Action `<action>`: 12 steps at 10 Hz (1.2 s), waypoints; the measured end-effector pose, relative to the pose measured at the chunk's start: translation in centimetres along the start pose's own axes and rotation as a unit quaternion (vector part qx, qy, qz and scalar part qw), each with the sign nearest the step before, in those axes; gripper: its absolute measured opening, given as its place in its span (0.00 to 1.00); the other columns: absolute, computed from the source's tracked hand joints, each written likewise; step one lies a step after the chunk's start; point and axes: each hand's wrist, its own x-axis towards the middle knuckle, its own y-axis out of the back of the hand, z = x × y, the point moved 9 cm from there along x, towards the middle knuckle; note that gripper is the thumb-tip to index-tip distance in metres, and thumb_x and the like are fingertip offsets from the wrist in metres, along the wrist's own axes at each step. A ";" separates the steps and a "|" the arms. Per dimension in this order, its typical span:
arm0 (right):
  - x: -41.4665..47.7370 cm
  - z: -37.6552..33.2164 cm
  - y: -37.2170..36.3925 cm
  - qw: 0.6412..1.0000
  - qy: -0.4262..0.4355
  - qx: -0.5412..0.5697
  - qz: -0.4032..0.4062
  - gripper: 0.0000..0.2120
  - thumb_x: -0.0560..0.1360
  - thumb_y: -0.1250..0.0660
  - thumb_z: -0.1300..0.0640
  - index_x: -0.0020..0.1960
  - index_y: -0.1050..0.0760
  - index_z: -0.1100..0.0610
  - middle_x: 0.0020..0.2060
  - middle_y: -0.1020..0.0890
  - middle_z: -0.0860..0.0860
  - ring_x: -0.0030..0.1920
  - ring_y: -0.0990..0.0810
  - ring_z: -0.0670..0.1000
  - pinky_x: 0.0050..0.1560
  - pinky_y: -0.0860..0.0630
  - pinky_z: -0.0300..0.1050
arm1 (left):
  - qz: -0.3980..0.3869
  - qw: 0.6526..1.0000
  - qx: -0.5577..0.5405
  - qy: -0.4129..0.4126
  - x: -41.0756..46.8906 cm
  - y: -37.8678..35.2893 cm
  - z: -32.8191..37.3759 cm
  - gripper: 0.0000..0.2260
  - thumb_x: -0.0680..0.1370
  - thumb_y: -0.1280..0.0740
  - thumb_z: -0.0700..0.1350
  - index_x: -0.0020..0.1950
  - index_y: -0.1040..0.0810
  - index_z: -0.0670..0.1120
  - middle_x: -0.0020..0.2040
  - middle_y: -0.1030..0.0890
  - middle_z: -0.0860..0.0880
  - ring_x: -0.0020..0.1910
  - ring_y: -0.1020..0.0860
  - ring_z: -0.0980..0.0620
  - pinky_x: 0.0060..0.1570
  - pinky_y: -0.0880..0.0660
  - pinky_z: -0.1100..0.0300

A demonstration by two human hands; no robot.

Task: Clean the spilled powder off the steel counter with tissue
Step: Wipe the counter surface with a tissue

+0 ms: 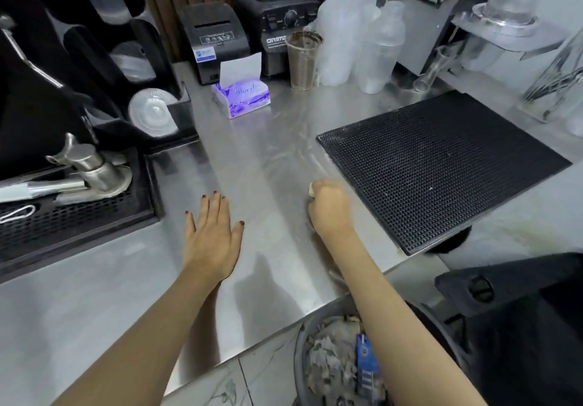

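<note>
Crumpled white tissue (311, 189): small wad, mostly hidden inside the right hand (329, 208). Only a bit shows at the far side of the fist, so its long axis cannot be told.
Location: on the steel counter (126, 295), just beside the left edge of the black ribbed rubber mat (441, 165).
Right hand: fingers curled tight round the wad, knuckles up.
Left hand (213, 232): flat on the counter, palm down, fingers straight, pointing away, holding nothing.
Faint whitish powder smears (284, 143): beyond the fist.
Purple tissue pack (241, 98): at the back.
</note>
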 end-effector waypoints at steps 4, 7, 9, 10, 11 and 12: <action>1.3 1.0 0.7 0.999 0.034 -0.037 0.015 0.07 0.59 0.45 0.69 0.30 0.29 0.64 0.32 0.22 0.62 0.37 0.23 0.62 0.33 0.32 0.45 | 0.001 1.000 0.005 -0.002 0.1 0.0 0.0 0.25 0.81 0.58 0.53 0.75 0.60 0.45 0.76 0.61 0.49 0.75 0.62 0.52 0.73 0.61 0.49; -6.6 -1.0 0.4 0.986 0.155 -0.036 0.056 0.09 0.63 0.40 0.64 0.26 0.27 0.58 0.22 0.25 0.51 0.25 0.26 0.51 0.23 0.31 0.39 | 0.010 1.000 0.013 -0.002 0.0 0.2 -0.1 0.25 0.80 0.59 0.53 0.75 0.61 0.45 0.76 0.61 0.50 0.75 0.63 0.52 0.73 0.60 0.49; 9.9 0.3 -0.1 0.989 0.041 -0.143 -0.004 0.09 0.72 0.43 0.70 0.46 0.24 0.67 0.47 0.21 0.63 0.50 0.24 0.62 0.45 0.27 0.51 | 0.014 1.000 0.005 -0.002 0.2 0.3 0.0 0.25 0.80 0.58 0.53 0.75 0.59 0.45 0.76 0.60 0.49 0.75 0.62 0.52 0.73 0.60 0.49; 10.1 0.1 -0.7 0.991 0.025 -0.130 -0.028 0.11 0.72 0.43 0.70 0.49 0.25 0.66 0.49 0.21 0.62 0.52 0.25 0.60 0.48 0.27 0.51 | 0.014 1.000 0.007 -0.003 0.1 0.1 0.0 0.26 0.80 0.60 0.54 0.75 0.59 0.45 0.76 0.60 0.49 0.75 0.62 0.52 0.73 0.60 0.49; 3.7 0.2 -1.1 0.987 0.099 -0.124 -0.028 0.11 0.67 0.44 0.70 0.42 0.24 0.63 0.39 0.20 0.58 0.42 0.22 0.59 0.39 0.26 0.47 | 0.017 1.000 0.018 -0.007 0.1 0.0 0.0 0.33 0.73 0.70 0.57 0.75 0.59 0.45 0.76 0.59 0.50 0.75 0.61 0.52 0.73 0.59 0.49; -0.1 0.0 -0.1 0.979 0.152 -0.134 0.015 0.13 0.55 0.49 0.68 0.27 0.27 0.59 0.23 0.26 0.52 0.26 0.26 0.54 0.23 0.37 0.37 | 0.019 1.000 0.009 -0.006 0.2 0.0 -0.1 0.35 0.70 0.72 0.57 0.75 0.58 0.45 0.76 0.59 0.50 0.75 0.62 0.52 0.73 0.60 0.49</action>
